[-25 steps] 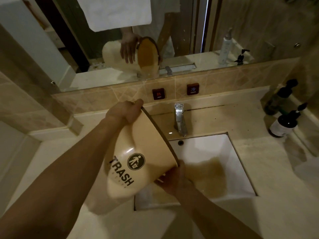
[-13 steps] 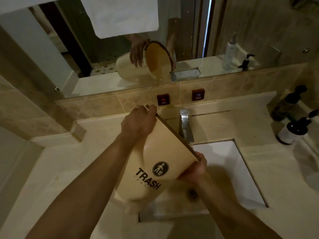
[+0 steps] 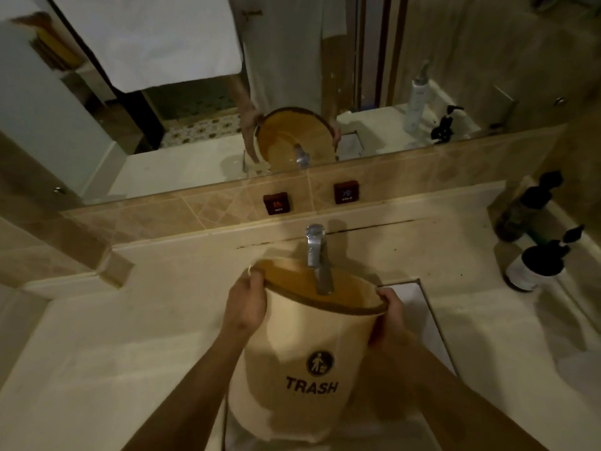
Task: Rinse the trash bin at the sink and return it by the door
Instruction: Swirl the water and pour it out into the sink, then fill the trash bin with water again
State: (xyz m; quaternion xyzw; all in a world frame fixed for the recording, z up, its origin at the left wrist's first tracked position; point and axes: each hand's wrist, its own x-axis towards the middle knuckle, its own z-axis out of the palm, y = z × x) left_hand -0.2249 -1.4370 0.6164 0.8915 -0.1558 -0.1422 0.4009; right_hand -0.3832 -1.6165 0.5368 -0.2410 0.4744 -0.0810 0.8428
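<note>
A cream trash bin (image 3: 302, 346) with a brown rim and a black "TRASH" label is held nearly upright over the white sink (image 3: 419, 307), its mouth tipped towards the wall. The chrome faucet (image 3: 317, 255) spout reaches over the bin's open mouth. My left hand (image 3: 245, 302) grips the rim on the left side. My right hand (image 3: 392, 312) grips the rim on the right. The bin hides most of the sink basin. No running water is visible.
Red hot (image 3: 276, 203) and cold (image 3: 346, 192) buttons sit on the tiled backsplash. Dark pump bottles (image 3: 533, 258) stand on the counter (image 3: 113, 336) at the right. A wide mirror (image 3: 195, 92) above reflects the bin, a person and a white towel.
The bin was tipped on its side emptying brownish water into the sink; it has turned upright and moved under the faucet. Both hands shifted to opposite sides of the rim.
</note>
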